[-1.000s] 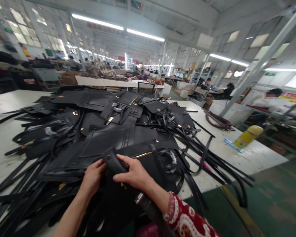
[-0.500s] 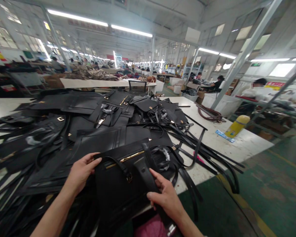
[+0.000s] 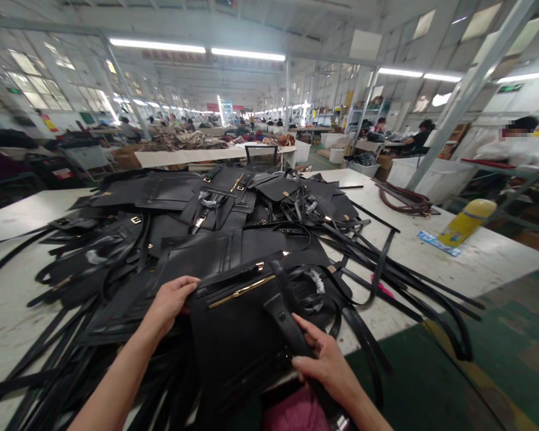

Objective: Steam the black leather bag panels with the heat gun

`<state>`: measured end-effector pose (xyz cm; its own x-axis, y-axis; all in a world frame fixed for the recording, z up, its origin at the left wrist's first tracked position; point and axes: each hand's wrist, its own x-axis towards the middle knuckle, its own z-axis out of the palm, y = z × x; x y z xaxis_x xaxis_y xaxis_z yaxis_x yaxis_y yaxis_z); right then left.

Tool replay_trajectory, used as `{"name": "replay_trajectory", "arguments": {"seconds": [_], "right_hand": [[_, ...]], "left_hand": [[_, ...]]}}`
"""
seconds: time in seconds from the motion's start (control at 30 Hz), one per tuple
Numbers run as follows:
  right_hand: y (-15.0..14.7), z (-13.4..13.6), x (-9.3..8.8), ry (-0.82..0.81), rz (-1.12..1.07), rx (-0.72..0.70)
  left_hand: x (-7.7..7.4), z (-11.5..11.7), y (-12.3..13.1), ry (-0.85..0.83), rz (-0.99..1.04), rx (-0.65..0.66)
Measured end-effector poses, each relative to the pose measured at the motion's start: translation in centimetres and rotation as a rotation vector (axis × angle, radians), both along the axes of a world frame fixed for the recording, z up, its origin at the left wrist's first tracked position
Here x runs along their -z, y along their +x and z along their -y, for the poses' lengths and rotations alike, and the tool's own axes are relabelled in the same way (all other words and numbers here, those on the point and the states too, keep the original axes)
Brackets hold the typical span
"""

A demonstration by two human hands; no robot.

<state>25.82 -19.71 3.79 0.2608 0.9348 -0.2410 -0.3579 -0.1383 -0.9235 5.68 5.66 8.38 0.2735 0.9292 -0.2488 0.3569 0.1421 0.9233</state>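
A black bag panel (image 3: 238,329) with a gold zipper (image 3: 242,291) lies in front of me, over the near edge of the heap. At its upper left corner, my left hand (image 3: 173,302) pinches the edge between thumb and fingers. A narrow strap with a gold buckle (image 3: 260,266) runs along the panel's top edge. My right hand (image 3: 326,356) is closed around a wide black strap (image 3: 282,316), which slants across the panel's right side. Something shiny and metallic (image 3: 341,422) shows below that hand, partly cut off by the frame.
More black bag pieces (image 3: 215,251) and loose straps are heaped on the white table (image 3: 489,263). A yellow bottle (image 3: 467,222) and coiled brown straps (image 3: 404,197) stand and lie to the right. Behind are a chair (image 3: 261,157), a white bin (image 3: 431,173) and several people.
The narrow buckled strap that hung across the panel and zipper now lies back along the top edge. My view has turned slightly left. Both hands keep their holds.
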Motion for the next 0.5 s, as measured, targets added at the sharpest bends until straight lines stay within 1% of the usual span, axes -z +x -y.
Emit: {"name": "replay_trajectory", "arguments": {"seconds": [0.07,0.17,0.23,0.3,0.37,0.4,0.43,0.5], "right_hand": [[0.3,-0.1,0.2,0.006,-0.012,-0.008],[0.7,-0.3,0.4,0.018,-0.024,-0.014],[1.0,-0.5,0.6,0.028,-0.036,-0.019],[1.3,-0.6,0.8,0.031,-0.045,-0.031],[1.5,-0.9,1.0,0.032,-0.053,-0.042],[1.6,-1.1,1.1,0.029,-0.056,-0.042],[1.6,-1.2,1.1,0.026,-0.059,-0.039],[1.7,-1.6,1.1,0.02,-0.055,-0.027]], "left_hand": [[-0.8,-0.1,0.5,0.051,-0.07,0.072],[-2.3,-0.6,1.2,0.086,-0.183,0.273],[-2.9,-1.1,1.6,0.115,-0.282,0.393],[-3.3,-1.9,2.0,0.197,-0.446,0.428],[-3.3,-2.7,2.7,0.304,-0.609,0.411],[-3.3,-2.9,3.3,0.346,-0.653,0.415],[-3.1,-3.1,4.0,0.375,-0.656,0.429],[-2.8,-3.1,5.7,0.37,-0.556,0.466]]}}
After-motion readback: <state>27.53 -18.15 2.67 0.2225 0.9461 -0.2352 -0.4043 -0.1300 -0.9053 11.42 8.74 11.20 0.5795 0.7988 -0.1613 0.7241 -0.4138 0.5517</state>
